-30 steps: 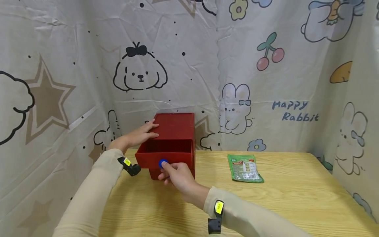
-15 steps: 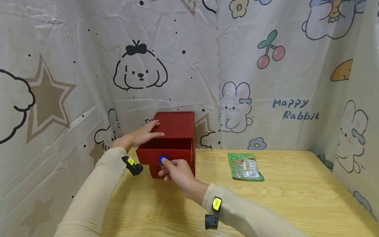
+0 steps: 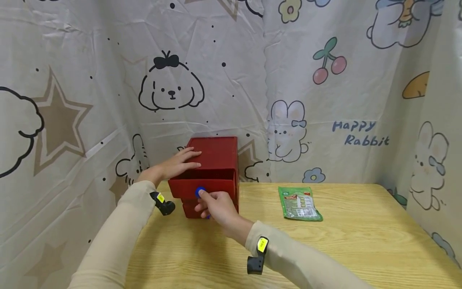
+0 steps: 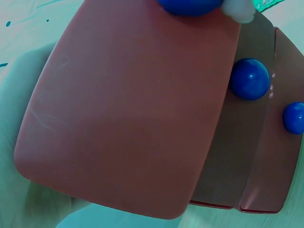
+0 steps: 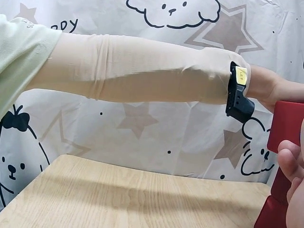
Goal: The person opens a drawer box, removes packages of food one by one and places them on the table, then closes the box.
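A small red drawer cabinet (image 3: pixel 218 152) stands at the back left of the table. Its top drawer (image 3: pixel 184 188) sticks partly out, with a dark gap behind the front panel. My left hand (image 3: pixel 175 165) rests on the cabinet's top left side, fingers spread. At the drawer front, my right hand (image 3: pixel 221 209) holds the round blue knob (image 3: pixel 199 191), thumb against it and the other fingers curled below. The left wrist view shows the drawer panel (image 4: pixel 123 109) up close, a fingertip beside its knob, and two lower blue knobs (image 4: pixel 250 79).
A green printed packet (image 3: pixel 300 204) lies flat on the wooden table (image 3: pixel 346 241), right of the cabinet. A patterned curtain (image 3: pixel 231 80) hangs behind and along both sides. Each forearm wears a black wrist camera (image 3: pixel 255 265).
The top drawer has slid a little further into the cabinet, and its opening looks narrower. My right hand has moved forward with the knob; the left hand reaches slightly further across the top.
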`<action>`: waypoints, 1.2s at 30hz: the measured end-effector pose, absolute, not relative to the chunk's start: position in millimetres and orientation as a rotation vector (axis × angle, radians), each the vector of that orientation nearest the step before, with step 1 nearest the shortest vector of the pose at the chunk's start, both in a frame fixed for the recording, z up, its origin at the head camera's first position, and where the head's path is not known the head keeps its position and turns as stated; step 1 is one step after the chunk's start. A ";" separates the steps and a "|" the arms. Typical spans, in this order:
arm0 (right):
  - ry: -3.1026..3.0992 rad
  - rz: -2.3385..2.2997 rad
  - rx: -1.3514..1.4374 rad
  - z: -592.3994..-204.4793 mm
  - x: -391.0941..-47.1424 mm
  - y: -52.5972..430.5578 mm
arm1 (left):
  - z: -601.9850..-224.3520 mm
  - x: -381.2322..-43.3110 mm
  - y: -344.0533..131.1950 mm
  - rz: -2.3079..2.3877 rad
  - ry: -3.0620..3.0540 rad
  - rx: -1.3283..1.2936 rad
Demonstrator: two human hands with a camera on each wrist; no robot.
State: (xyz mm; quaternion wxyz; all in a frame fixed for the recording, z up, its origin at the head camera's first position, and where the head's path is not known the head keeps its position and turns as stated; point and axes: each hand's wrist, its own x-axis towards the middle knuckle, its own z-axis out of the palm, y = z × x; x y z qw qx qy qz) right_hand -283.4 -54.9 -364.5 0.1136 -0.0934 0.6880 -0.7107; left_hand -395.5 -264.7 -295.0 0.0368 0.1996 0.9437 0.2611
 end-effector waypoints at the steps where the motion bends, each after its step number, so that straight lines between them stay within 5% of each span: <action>1: 2.015 -2.087 -0.268 -364.4 -284.6 -55.3 | -294.9 -395.8 -264.5 0.801 2.900 0.615; 36: 2.096 -2.080 -0.217 -369.6 -310.5 -60.5 | -291.1 -398.3 -262.3 0.815 2.848 0.521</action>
